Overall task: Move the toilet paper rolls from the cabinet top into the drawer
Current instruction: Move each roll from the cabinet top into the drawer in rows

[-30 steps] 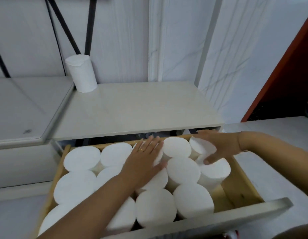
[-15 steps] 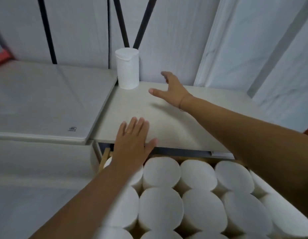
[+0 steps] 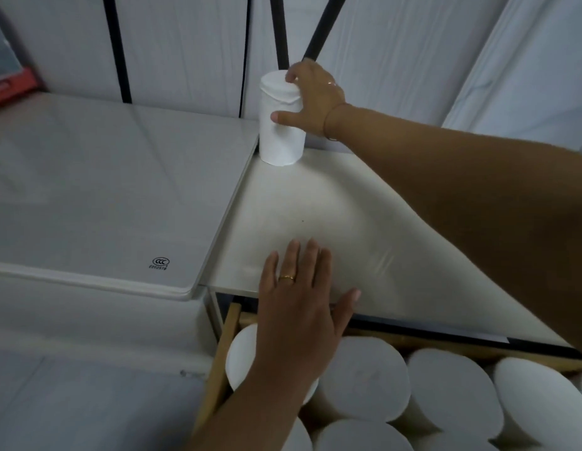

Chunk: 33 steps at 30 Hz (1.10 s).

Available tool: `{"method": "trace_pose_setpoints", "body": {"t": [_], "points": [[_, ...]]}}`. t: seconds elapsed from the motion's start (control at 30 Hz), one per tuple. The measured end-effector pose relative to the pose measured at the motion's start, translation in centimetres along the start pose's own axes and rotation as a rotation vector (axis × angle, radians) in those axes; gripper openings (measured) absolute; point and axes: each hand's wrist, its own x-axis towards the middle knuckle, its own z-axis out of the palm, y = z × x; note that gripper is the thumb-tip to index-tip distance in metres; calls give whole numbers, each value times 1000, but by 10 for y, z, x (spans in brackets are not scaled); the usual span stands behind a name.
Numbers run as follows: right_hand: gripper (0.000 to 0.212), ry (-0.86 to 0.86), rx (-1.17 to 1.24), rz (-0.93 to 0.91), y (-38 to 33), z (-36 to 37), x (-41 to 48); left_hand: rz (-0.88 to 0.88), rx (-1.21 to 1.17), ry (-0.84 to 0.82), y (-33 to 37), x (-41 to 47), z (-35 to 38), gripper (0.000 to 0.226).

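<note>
Far left of the cabinet top [image 3: 315, 203]: red-edged object [image 3: 9, 83], cut off by the frame edge, not identifiable. Lower white slab [image 3: 104, 196] butting the cabinet top's left edge, one small printed mark [image 3: 160, 264] near its front corner, text too small to read. Two black bars [image 3: 297, 27] on the wall behind, lower ends hidden by the hand and roll.

One upright toilet paper roll [image 3: 281, 138] at the back-left corner of the cabinet top, standing on the surface, wrapper wrinkled at the top. One right hand [image 3: 311, 99] on it: grip clamped round the upper part, thumb across the front, fingers over the far side and mostly hidden. Thin bracelet [image 3: 328, 123] at the wrist. Right forearm crossing the cabinet top's right half, covering much of it.

One left hand [image 3: 302, 317] at the front edge of the cabinet top, flat, fingers spread apart, holding nothing; fingertips over the surface, palm over the nearest roll below. One gold ring [image 3: 287, 278].

Below the front edge: open drawer [image 3: 223, 349], wooden left wall visible, front and right side cut off. Packed rolls [image 3: 446, 385] standing on end, six or seven tops visible, exact count not possible: one half hidden under the left hand, several cropped at the bottom and right edges. Dark gap between cabinet top and drawer, contents not visible.
</note>
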Motion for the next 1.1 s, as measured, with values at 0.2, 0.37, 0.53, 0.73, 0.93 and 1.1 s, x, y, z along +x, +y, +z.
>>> {"method": "trace_pose_setpoints", "body": {"t": [0.2, 0.37, 0.53, 0.73, 0.93, 1.1], "points": [[57, -19, 166, 57, 2, -8, 10, 1, -3, 3, 1, 0, -2, 66], [82, -38, 84, 73, 1, -15, -2, -4, 7, 1, 1, 0, -1, 67], [81, -74, 17, 175, 6, -35, -40, -8, 33, -20, 2, -1, -2, 69], [81, -160, 134, 271, 21, -87, -138, 4, 55, 16, 7, -3, -6, 66], [74, -268, 227, 340, 40, -159, -259, 55, 0, 26, 45, -20, -6, 72], [68, -255, 207, 519, 53, -220, -368, 354, -117, -106, 132, -60, -1, 77]]}}
